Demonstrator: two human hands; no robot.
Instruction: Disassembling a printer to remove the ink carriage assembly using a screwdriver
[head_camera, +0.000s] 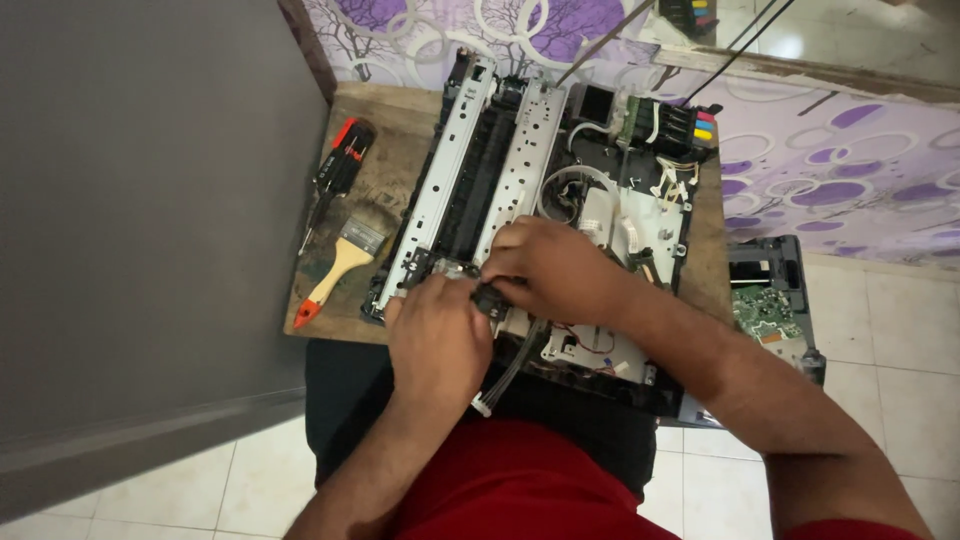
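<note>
Head view first: we look down at an opened printer (520, 200) with its cover off. It lies on a small wooden surface (385, 110) in front of us.

Our left hand (437, 335) and our right hand (555, 265) meet at the near left end of the printer. Between them sits a small black part (489, 298). Our right hand fingers (500, 268) are curled in tight and pinch this part from above and from the right. Our left hand fingers (425, 290) press against it from the near side, bent and narrow, and seem to steady it more than hold it. So the black part lies right at the tips of both hands, just a bit nearer to the right hand's fingers.

Two long silver metal rails (455, 160) run away from our hands toward the far wall. The black part sits at their near end, so its way out is along that long line or up.

A bunch of thin tubes (510, 370) hangs down from under the hands toward our lap.

Left of the printer lie a screwdriver (335, 175) with a red and black handle and a paint brush (340, 265), well apart from our hands. Coloured ink tanks (690, 122) sit at the far right corner. A green circuit board (765, 310) rests on the floor to the right.
</note>
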